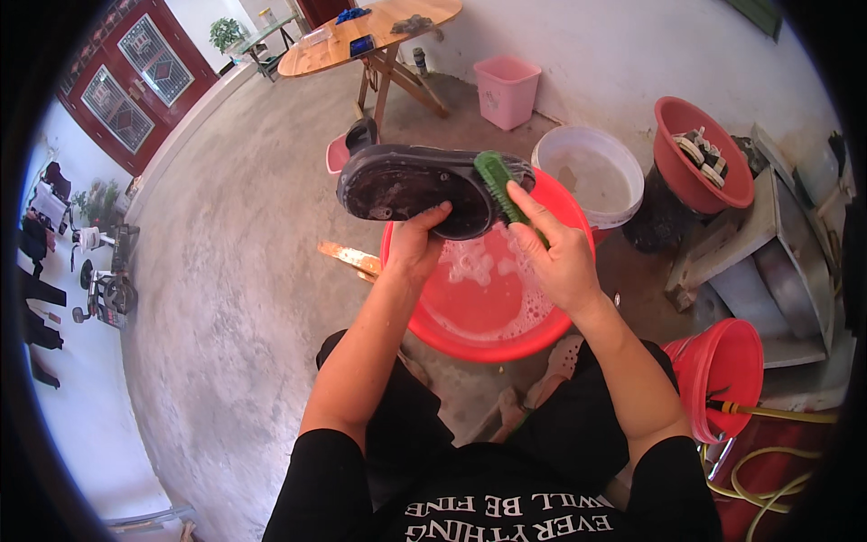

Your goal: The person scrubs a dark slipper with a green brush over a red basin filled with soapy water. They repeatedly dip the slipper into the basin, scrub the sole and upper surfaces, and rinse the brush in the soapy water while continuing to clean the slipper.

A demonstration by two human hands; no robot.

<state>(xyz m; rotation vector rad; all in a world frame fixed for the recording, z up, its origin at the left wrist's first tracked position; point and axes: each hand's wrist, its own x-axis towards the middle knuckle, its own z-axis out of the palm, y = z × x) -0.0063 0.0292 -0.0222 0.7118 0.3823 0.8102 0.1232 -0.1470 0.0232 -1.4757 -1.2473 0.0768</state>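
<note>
My left hand [421, 237] holds a dark slipper [399, 183] from beneath, the thumb resting on its wet surface with some suds. In my right hand [552, 251] is a green scrubbing brush [500, 179], its bristles against or very near the slipper's right end. Below both hands stands a red plastic basin [488, 349] holding soapy water with foam [467, 263]. Another dark slipper [362, 135] leans in a small pink container [336, 154] on the floor beyond.
A white tub [589, 135] stands right of the basin, beside a reddish basin [704, 108] with shoes [702, 157]. A red bucket [731, 379] and yellow hose [786, 413] are at my right. Farther off are a wooden table [345, 40] and a pink bin [508, 91].
</note>
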